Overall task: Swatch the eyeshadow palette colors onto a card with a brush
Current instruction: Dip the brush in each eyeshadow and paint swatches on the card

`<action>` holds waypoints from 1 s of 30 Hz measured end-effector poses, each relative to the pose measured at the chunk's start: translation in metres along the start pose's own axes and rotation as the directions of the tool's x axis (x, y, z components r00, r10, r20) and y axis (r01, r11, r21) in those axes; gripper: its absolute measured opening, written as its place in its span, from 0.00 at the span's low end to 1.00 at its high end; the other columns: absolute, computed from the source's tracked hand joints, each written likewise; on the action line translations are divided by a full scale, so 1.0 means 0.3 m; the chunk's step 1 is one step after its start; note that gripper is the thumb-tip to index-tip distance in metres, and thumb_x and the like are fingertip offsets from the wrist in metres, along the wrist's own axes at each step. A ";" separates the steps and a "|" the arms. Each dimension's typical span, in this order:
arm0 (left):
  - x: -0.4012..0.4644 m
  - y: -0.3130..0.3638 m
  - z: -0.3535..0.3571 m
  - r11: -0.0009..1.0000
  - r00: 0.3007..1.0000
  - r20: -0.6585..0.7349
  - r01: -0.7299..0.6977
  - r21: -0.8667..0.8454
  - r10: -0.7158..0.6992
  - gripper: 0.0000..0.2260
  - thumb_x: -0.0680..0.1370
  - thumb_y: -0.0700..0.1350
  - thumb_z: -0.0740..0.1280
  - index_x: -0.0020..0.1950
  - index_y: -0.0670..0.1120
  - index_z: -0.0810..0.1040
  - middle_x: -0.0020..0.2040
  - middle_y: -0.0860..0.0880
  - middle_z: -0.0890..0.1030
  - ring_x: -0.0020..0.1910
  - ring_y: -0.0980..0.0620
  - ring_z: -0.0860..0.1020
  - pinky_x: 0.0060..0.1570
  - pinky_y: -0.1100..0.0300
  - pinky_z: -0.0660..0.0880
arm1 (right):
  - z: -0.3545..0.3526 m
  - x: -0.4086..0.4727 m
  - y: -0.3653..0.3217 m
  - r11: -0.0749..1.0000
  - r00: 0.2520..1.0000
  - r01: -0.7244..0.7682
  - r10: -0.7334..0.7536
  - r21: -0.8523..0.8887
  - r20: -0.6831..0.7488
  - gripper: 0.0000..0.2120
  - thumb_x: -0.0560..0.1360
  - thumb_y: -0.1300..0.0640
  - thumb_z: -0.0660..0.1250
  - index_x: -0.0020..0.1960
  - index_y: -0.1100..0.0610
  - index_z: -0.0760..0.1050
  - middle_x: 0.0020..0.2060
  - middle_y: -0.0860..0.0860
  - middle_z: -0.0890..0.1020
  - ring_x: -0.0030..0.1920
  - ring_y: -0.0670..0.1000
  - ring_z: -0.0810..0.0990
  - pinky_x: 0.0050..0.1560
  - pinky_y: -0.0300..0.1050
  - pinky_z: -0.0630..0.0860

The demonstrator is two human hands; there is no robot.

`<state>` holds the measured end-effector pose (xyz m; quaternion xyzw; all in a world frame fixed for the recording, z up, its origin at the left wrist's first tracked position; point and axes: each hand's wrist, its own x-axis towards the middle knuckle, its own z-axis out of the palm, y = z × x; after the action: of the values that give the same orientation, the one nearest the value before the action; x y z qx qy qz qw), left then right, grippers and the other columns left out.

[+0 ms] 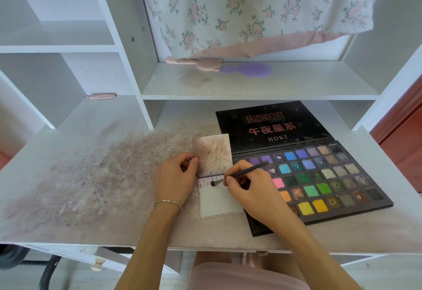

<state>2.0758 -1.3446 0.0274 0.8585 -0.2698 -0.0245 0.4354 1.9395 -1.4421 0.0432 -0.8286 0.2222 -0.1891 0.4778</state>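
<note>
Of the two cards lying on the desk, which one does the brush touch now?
The brush tip touches the nearer white card, beside its purple swatch strokes. The farther card, speckled with brownish powder, is pinched by the left hand.

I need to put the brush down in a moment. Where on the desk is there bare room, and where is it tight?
Free: the stained desk left of the left hand, out to the front edge. Also the shelf right of the purple hairbrush. Crowded: around the card, where the right hand holds the brush, and the palette beside it.
</note>
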 end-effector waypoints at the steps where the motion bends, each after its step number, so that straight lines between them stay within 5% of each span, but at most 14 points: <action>1: 0.000 0.000 0.000 1.000 1.000 -0.001 0.000 0.001 0.000 0.06 0.75 0.45 0.65 0.44 0.51 0.82 0.32 0.56 0.78 0.34 0.56 0.76 0.33 0.67 0.68 | 0.002 0.002 0.000 1.000 1.000 0.005 -0.005 -0.002 -0.006 0.10 0.74 0.58 0.63 0.39 0.43 0.70 0.39 0.46 0.81 0.42 0.43 0.79 0.44 0.36 0.77; 5: 0.000 0.000 0.000 1.000 1.000 0.001 0.000 0.002 0.000 0.06 0.75 0.45 0.65 0.44 0.51 0.82 0.33 0.55 0.78 0.35 0.56 0.76 0.33 0.66 0.68 | -0.001 0.004 0.000 0.998 0.998 0.042 -0.040 0.054 -0.047 0.11 0.74 0.60 0.63 0.41 0.43 0.71 0.39 0.44 0.80 0.42 0.41 0.78 0.43 0.32 0.75; 12: 0.001 -0.002 -0.001 1.000 1.000 0.002 0.001 -0.004 -0.001 0.06 0.75 0.46 0.65 0.45 0.51 0.82 0.33 0.57 0.78 0.35 0.57 0.76 0.32 0.66 0.67 | -0.042 0.000 -0.014 0.909 0.984 0.046 0.030 0.414 -0.175 0.10 0.74 0.68 0.61 0.42 0.55 0.75 0.35 0.48 0.81 0.37 0.41 0.81 0.40 0.31 0.76; 19: 0.003 -0.002 0.000 1.000 1.000 0.010 0.010 -0.012 -0.010 0.05 0.75 0.45 0.66 0.45 0.51 0.82 0.32 0.60 0.76 0.34 0.61 0.74 0.31 0.67 0.65 | -0.105 -0.041 0.002 0.928 0.966 0.076 0.023 0.365 -0.259 0.10 0.75 0.68 0.60 0.46 0.56 0.77 0.38 0.49 0.81 0.38 0.42 0.80 0.40 0.31 0.75; 24: 0.005 -0.005 0.003 1.000 1.000 0.005 0.004 -0.010 -0.004 0.05 0.75 0.45 0.66 0.46 0.50 0.82 0.33 0.57 0.77 0.35 0.58 0.75 0.33 0.66 0.67 | -0.200 -0.067 0.057 0.968 0.931 0.080 0.013 0.238 -0.365 0.12 0.75 0.68 0.60 0.42 0.52 0.75 0.31 0.45 0.80 0.33 0.41 0.78 0.34 0.31 0.75; 30: 0.004 -0.007 0.003 1.000 1.000 -0.001 0.007 -0.012 -0.007 0.06 0.75 0.45 0.66 0.47 0.50 0.82 0.33 0.59 0.76 0.35 0.59 0.73 0.34 0.67 0.66 | -0.306 -0.066 0.144 0.991 0.875 -0.061 0.109 0.116 -0.472 0.10 0.77 0.60 0.58 0.42 0.46 0.69 0.39 0.45 0.79 0.40 0.39 0.80 0.28 0.29 0.75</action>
<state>2.0775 -1.3449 0.0254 0.8567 -0.2665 -0.0269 0.4408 1.8666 -1.5153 0.0468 -0.7215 0.3598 -0.3767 0.4562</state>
